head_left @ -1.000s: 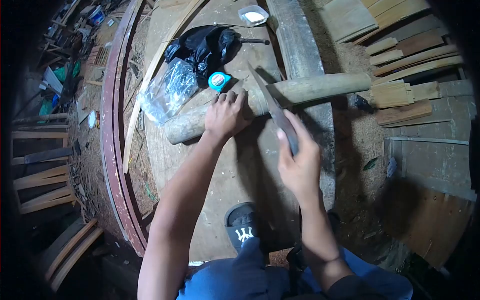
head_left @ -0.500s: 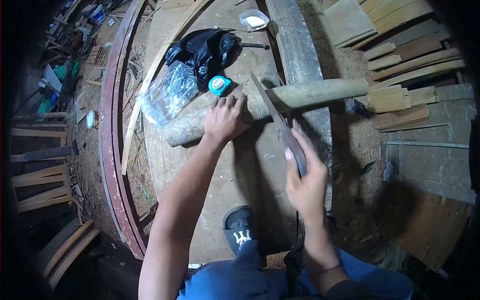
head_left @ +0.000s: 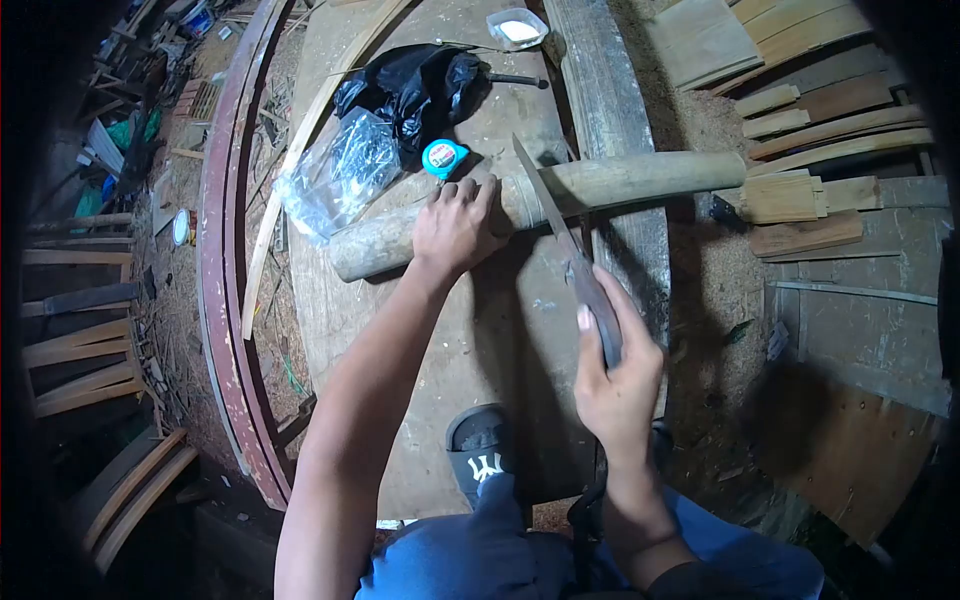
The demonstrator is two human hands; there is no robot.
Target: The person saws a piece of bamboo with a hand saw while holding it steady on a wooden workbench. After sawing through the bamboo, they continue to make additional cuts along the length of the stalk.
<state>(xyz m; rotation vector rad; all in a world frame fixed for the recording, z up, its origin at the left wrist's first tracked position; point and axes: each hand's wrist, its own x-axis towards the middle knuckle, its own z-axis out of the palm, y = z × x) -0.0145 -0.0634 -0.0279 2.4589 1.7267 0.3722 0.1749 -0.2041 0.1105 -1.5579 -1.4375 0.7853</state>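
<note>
A thick round pole, looking like bamboo, lies across the wooden bench. My left hand is wrapped over the pole, left of its middle, holding it. In my right hand is the dark handle of a saw, fingers closed round it. The saw's blade crosses the pole just right of my left hand, its tip pointing up and away. A blue tape measure sits just beyond my left hand. Clear plastic and a black plastic bag lie behind the pole's left part.
The bench top carries my sandalled foot near its front. A small white tub stands at the back. A long reddish curved beam runs along the left. Wood pieces lie at the right.
The saw and my right hand have shifted slightly down and to the right. My left hand stays on the pole. The whole view has moved a little.
</note>
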